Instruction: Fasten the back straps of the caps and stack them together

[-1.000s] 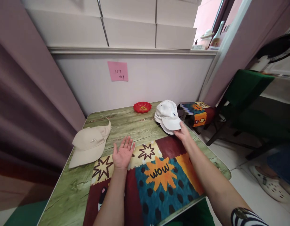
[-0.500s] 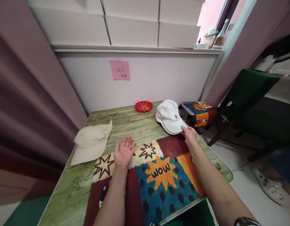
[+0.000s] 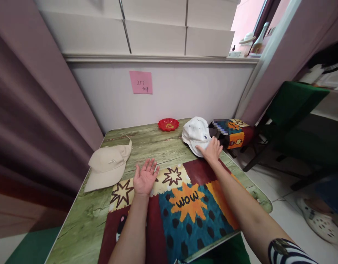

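A white baseball cap (image 3: pixel 195 130) with a small dark logo sits at the table's far right, on top of something dark that shows only as an edge beneath it. My right hand (image 3: pixel 212 149) is over the cap's brim with fingers spread and covers part of it; whether it touches the brim I cannot tell. Palm up and fingers stretched, my left hand (image 3: pixel 145 178) rests by the upper edge of the patterned mat (image 3: pixel 182 234) and holds nothing. To its left lies a beige cap (image 3: pixel 107 165), brim toward me, its strap sticking up at the back.
A red scalloped dish (image 3: pixel 168 124) stands at the back of the wood-grain table (image 3: pixel 147 145). Behind it, a pink note (image 3: pixel 141 82) is stuck on the wall. To the right are a patterned box (image 3: pixel 236 134), a green chair (image 3: pixel 292 106) and a person's white clog (image 3: pixel 319 222).
My right hand has let go of the white cap's brim edge and moved left over the brim, its fingers now spread. My left hand and both caps stay about where they were.
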The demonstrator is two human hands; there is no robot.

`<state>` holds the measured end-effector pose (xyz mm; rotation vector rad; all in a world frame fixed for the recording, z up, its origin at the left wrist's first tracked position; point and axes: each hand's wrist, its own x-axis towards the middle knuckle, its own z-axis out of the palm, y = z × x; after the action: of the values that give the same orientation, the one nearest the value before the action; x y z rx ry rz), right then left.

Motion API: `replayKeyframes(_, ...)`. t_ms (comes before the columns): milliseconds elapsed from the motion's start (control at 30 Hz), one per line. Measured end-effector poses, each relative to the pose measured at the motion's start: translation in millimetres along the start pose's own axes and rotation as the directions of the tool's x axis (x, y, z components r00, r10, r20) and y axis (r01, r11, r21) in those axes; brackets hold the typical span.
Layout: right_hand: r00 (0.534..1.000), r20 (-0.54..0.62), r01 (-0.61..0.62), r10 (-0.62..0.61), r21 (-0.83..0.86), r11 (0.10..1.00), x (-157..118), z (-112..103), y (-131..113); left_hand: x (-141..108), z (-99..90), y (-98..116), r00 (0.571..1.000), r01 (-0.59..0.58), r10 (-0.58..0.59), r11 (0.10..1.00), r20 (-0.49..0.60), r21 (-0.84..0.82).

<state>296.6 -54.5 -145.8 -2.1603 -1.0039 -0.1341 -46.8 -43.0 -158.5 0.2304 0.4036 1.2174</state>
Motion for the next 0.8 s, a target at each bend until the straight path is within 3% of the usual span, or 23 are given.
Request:
replayKeyframes(167, 0.993, 0.11, -0.05, 0.046, 0.04, 0.998, 3, 3, 5, -1, -1.0, 0, 1.0, 0.004, -0.004, 1.0, -0.004, -0.002)
replayKeyframes(467, 0.997, 0.079, -0.022, 0.022, -0.004, 1.0, -11, 5, 10, -11, 5.4, -1, 1.0, -0.028, 0.028, 0.994, -0.001, 0.109)
replayKeyframes(600, 0.992, 0.123, -0.021, 0.029, -0.072, 0.997, -12, 6, 14, -18, 9.6, 2, 0.995, -0.038, 0.056, 0.979, -0.085, 0.202)
replayKeyframes(700, 0.99, 0.14, -0.015, 0.024, -0.065, 0.998, -8, 6, 15, -22, 9.7, 10, 0.964, -0.079, 0.144, 0.958, -0.226, 0.274)
replayKeyframes(800, 0.993, 0.114, -0.016, 0.017, -0.009, 1.0, -9, 7, 16, -27, 3.9, 27, 0.872, -0.229, 0.341, 0.918, -0.351, 0.324)
